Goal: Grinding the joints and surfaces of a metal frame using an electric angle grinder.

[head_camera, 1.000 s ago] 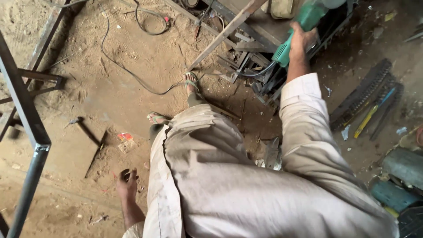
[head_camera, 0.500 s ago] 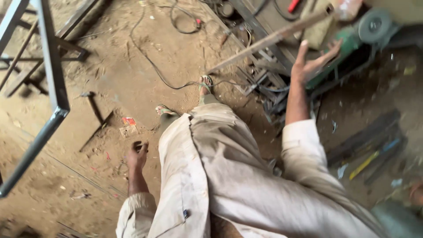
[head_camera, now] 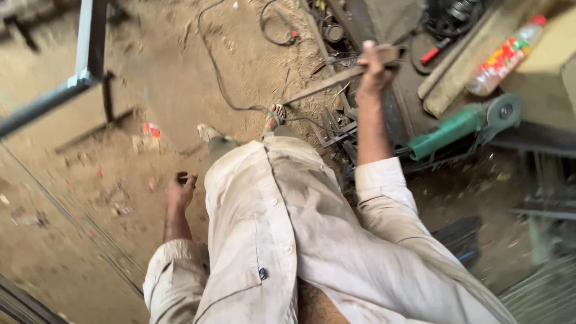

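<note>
My right hand (head_camera: 375,65) is stretched forward and closed around a long rusty metal bar (head_camera: 327,83) that slants down toward the sandy floor. Just right of that arm, a green angle grinder (head_camera: 459,125) lies on dark metal scrap, untouched. My left hand (head_camera: 179,193) hangs at my side over the floor, fingers curled around a small dark object (head_camera: 182,177). My pale long shirt fills the lower middle of the head view, with my sandalled feet (head_camera: 273,115) showing beyond it.
A grey steel frame (head_camera: 84,72) crosses the upper left. A black cable (head_camera: 219,78) snakes over the sand. A plastic bottle (head_camera: 503,55) lies on a board at upper right. Metal scrap (head_camera: 336,129) is piled by my right foot.
My right hand has come off the green grinder, moved left and closed on the metal bar. The left hand still carries the small dark object. The view has swung right.
</note>
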